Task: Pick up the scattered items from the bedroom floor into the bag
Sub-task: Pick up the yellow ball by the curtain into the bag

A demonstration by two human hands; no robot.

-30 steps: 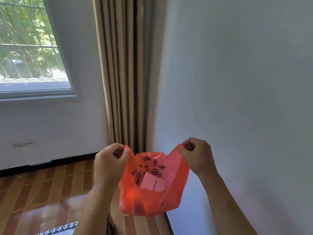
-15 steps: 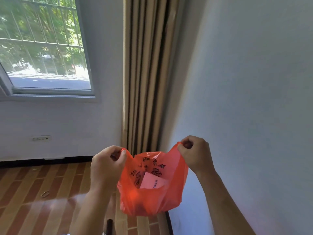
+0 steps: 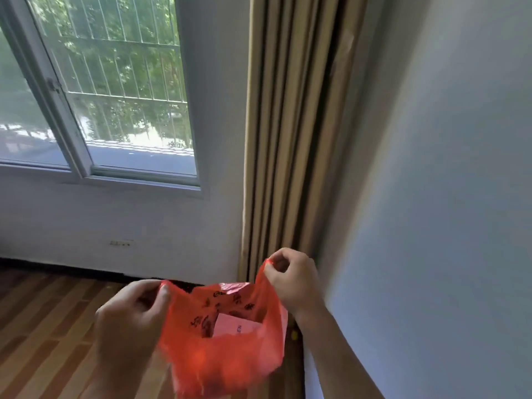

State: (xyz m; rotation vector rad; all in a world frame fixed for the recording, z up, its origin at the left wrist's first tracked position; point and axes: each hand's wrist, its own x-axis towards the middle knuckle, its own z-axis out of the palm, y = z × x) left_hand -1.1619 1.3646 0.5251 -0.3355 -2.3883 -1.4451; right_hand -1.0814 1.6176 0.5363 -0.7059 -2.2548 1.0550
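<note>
A thin orange-red plastic bag [image 3: 227, 361] with black printed characters hangs in front of me, its mouth held open. My left hand [image 3: 129, 326] pinches the bag's left rim. At the right rim my right hand [image 3: 293, 279] pinches the plastic a little higher. Inside the bag lies a pale pink box [image 3: 234, 326] with dark lettering. A small yellow thing [image 3: 294, 336] shows on the floor at the wall's foot, just right of the bag.
Beige curtain [image 3: 290, 139] hangs in the corner behind the bag. A white wall [image 3: 446, 197] runs close on the right. A barred window [image 3: 115, 90] and a wall socket [image 3: 121, 243] are at the left. Wooden floor [image 3: 43, 326] spreads lower left.
The view has swung to the right and upward, so window and curtain shift in the frame. Both hands keep the bag open; a ring on the floor has left the view.
</note>
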